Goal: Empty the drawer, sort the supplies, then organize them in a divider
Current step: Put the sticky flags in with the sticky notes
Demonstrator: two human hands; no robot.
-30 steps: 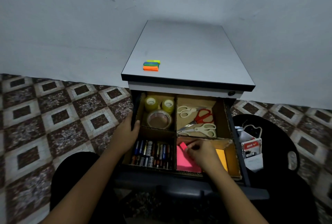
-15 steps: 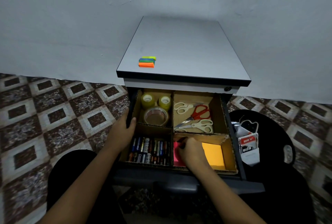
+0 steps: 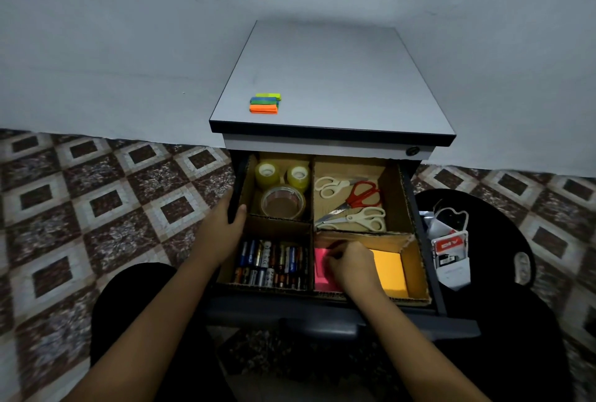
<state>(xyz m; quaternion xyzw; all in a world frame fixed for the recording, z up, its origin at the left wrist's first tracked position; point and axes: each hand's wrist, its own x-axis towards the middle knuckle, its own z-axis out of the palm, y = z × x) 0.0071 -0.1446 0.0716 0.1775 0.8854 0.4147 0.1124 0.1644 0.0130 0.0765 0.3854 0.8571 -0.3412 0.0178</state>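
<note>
Item one on my feed is the pale wall [image 3: 129, 46], with the brown and white patterned floor tiles [image 3: 96, 208] below it. Against the wall I list a grey-topped cabinet [image 3: 338, 85] and, to its right, a black stool [image 3: 503, 224] carrying a clear card holder [image 3: 450, 246] and some packets I cannot make out. The cabinet's top drawer [image 3: 322, 314] is pulled out toward the person, and a cardboard divider [image 3: 392, 195] sits inside it, splitting it into four compartments. The left hand [image 3: 222, 227] grips the drawer's left side wall, thumb hooked over the rim. The right hand [image 3: 351, 264] is down in the near right compartment, fingers curled and pinching the edge of a pink note pad [image 3: 321, 267]. An orange note pad [image 3: 388, 272] lies flat just beside it in the same compartment, partly under the wrist. In the far right compartment I count three pairs of scissors: a white pair [image 3: 329, 185] at the back, a red pair [image 3: 362, 193] and another white pair [image 3: 364, 219] in front. The far left compartment has a large clear tape roll [image 3: 283, 203] and two small yellowish tape rolls [image 3: 267, 174] behind it. The near left compartment holds batteries [image 3: 274, 261] laid in two rows. Last entry: a small stack of coloured sticky strips [image 3: 265, 103], orange, green, blue and yellow, on the cabinet top near its front left corner.
</note>
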